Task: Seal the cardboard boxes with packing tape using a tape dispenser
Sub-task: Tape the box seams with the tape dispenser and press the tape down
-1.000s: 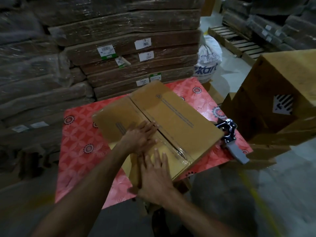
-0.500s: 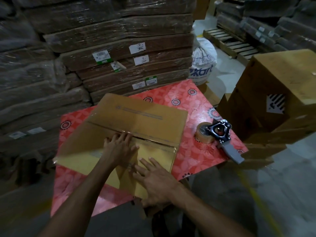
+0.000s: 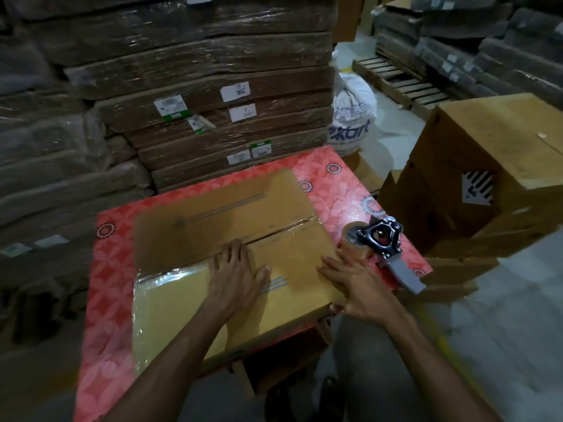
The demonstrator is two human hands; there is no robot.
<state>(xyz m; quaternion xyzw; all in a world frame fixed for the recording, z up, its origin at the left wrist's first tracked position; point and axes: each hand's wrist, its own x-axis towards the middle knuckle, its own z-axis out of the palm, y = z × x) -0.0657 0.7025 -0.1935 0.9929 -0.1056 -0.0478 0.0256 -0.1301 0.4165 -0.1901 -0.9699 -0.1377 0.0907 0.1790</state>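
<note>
Flatly, left hand and right hand touch the cardboard box.

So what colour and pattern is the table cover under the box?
The table cover is red-pink with pale leafy print and dark round medallions; head view.

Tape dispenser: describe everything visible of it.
The tape dispenser appears to lie on its side on the red patterned table, right of the cardboard box. It has a black metal frame, a grey handle pointing toward the table's near right edge, and a brownish tape roll on its left. No hand grips it. The right hand has its fingertips close to the roll; contact is unclear.
</note>
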